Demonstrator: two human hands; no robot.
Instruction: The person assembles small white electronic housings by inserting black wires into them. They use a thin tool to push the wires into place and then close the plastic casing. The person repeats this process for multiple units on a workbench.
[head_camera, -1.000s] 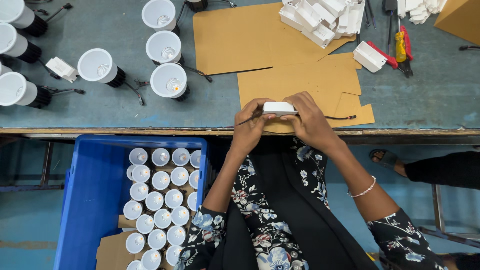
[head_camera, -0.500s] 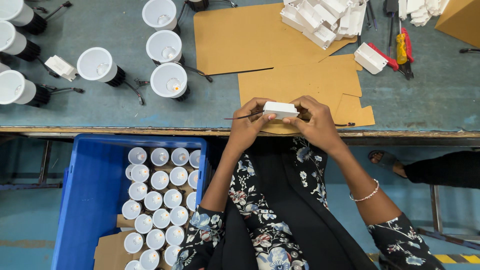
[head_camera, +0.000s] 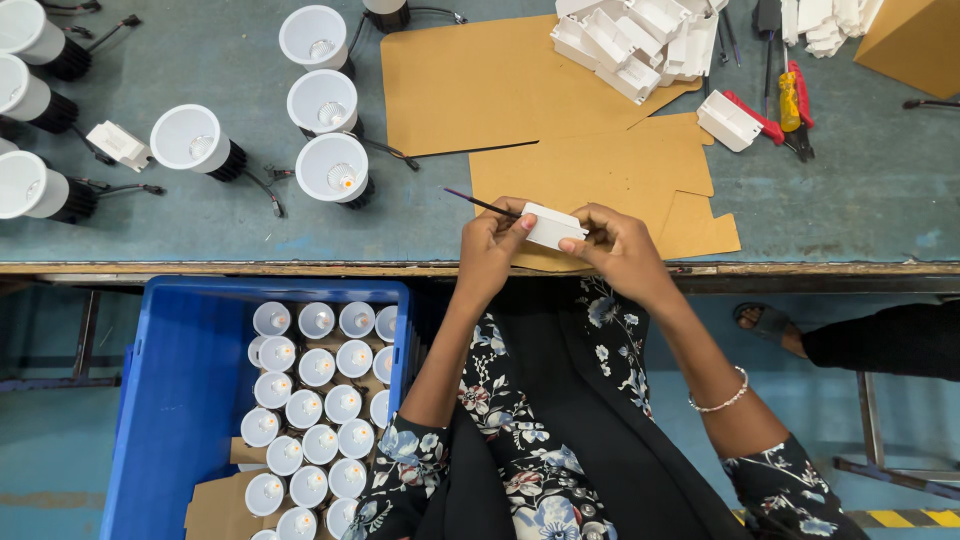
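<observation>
A small white plastic box is held between both hands over the front edge of the workbench. My left hand grips its left end and also holds a thin dark stick that points up and left. My right hand pinches the box's right end, with a bead bracelet on that wrist. Brown cardboard sheets lie right under the hands.
White downlight lamps with black backs and wires stand on the bench's left half. A pile of white plastic boxes lies at the back, with red-handled pliers beside it. A blue crate holding several lamps sits below left. Another person's sandalled foot shows at right.
The white box has tilted slightly and shifted a little to the right between my hands. The thin stick now sticks out further to the left of my left hand.
</observation>
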